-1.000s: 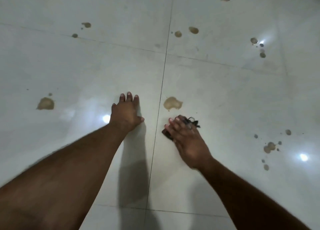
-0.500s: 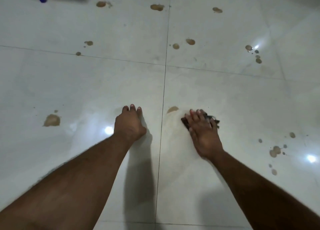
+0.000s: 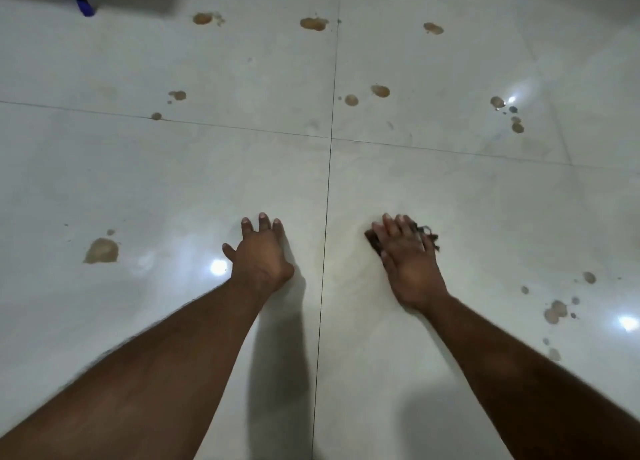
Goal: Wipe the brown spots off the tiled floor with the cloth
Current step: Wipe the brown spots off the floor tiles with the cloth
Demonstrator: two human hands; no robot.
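1. Spot just right of the centre grout line is gone since a second ago; our right hand (image 3: 408,262) swept the cloth (image 3: 427,236) over it, and only a faint smear remains on the tiled floor (image 3: 485,200).
2. Left hand (image 3: 261,255) is flat on the tile, fingers spread, holding nothing, bracing us.
3. Right fingers (image 3: 389,225) lie nearly straight, pressing the cloth down, not gripping.
4. Cloth looks soft, light and frayed; it sits under the fingers, edges showing far and right. We'd keep palm pressure on it.
5. Brown spots (image 3: 102,250) remain left, right and far.

Both my arms reach fwd from frame bottom; left hand (image 3: 260,259) flat, fingers spread, center; right hand (image 3: 408,264) flat, center-right.
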